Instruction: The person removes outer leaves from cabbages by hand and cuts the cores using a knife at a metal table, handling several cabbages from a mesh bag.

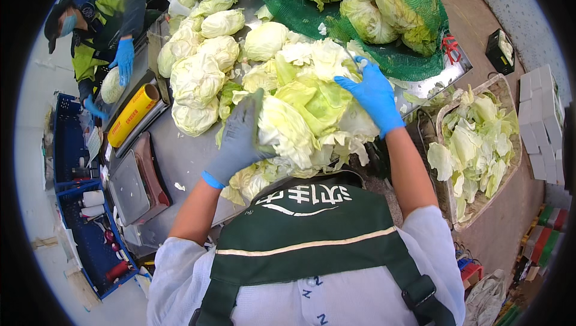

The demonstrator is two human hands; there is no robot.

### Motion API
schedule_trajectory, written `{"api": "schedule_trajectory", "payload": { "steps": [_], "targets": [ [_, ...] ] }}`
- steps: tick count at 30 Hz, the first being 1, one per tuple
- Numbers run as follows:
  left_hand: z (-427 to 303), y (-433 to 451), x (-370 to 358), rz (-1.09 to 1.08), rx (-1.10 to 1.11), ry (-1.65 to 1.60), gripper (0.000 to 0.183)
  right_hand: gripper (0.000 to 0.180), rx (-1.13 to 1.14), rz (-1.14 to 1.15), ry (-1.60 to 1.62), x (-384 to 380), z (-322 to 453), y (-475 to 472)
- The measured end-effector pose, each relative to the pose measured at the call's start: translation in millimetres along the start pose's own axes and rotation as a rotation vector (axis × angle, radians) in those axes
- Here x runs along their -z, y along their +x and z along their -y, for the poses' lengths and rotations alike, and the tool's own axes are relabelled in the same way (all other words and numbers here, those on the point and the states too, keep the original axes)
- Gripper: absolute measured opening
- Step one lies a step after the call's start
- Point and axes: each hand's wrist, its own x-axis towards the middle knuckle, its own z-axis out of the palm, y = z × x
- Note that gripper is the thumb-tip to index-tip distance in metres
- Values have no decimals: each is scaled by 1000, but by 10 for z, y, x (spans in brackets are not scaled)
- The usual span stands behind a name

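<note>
My left hand (240, 134), in a grey work glove over a blue one, presses its palm and fingers against the left side of a pile of loose cabbage leaves (310, 105) in front of my chest. On the pile's right side is my right hand (371, 94) in a blue glove, thumb and fingers spread at the leaves. A thin object, possibly a blade, shows by its fingertips; whether it is held I cannot tell. Trimmed cabbage heads (198, 76) are heaped beyond my left hand. Behind the pile, a green mesh sack (405, 62) holds more cabbages.
A crate of cut leaves (508, 182) stands at right. On the left are a scale (130, 188), a yellow film roll (133, 114) and blue crates (67, 155). A masked co-worker (103, 33) in blue gloves handles a netted melon (112, 86) at upper left.
</note>
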Motion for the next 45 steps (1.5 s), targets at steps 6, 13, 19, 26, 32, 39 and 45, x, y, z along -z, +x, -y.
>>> {"api": "schedule_trajectory", "payload": {
  "steps": [6,13,19,26,32,39,45],
  "targets": [
    [-55,54,-82,6,10,-28,123,61,207,274,-50,-290,1157,-718],
    [-144,-59,-28,-23,-8,5,120,36,41,404,-144,-99,936,-537],
    [212,-352,270,81,-11,20,102,47,61,-31,-427,105,468,-272],
    [206,-67,323,144,26,-142,101,45,-27,274,237,-808,1136,-576],
    [339,23,380,231,8,-64,95,39,-30,82,74,-974,422,-330],
    [683,390,358,218,328,-262,80,73,156,202,100,-747,1048,-542],
    [806,387,264,197,232,-318,84,40,54,171,391,-781,768,-372]
  ]
}}
